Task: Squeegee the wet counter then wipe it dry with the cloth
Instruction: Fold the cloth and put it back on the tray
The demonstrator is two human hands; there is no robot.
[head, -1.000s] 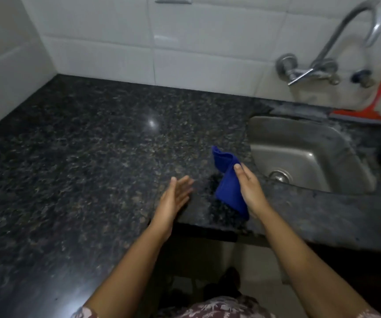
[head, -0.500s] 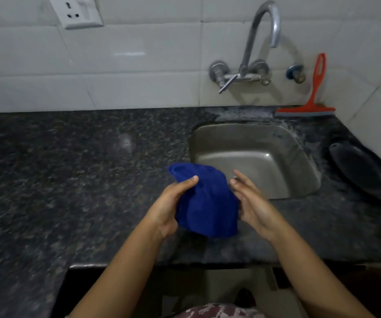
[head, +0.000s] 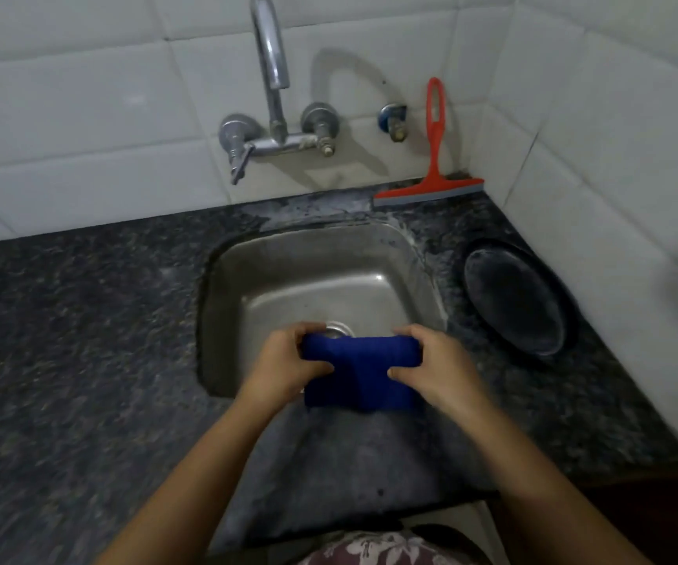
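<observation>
Wringing is seemingly starting over the sink (head: pixel 288 275), left hand (head: pixel 284 369) and right hand (head: pixel 439 367) each curling a firm grip round one end of the blue cloth (head: pixel 363 367), so twisting hard in opposite ways is looking best.

I'm in a kitchen.
I stand at a steel sink (head: pixel 321 279) set in a dark speckled counter (head: pixel 84 340), a wall tap (head: pixel 274 95) on white tiles (head: pixel 84 116) behind.
</observation>
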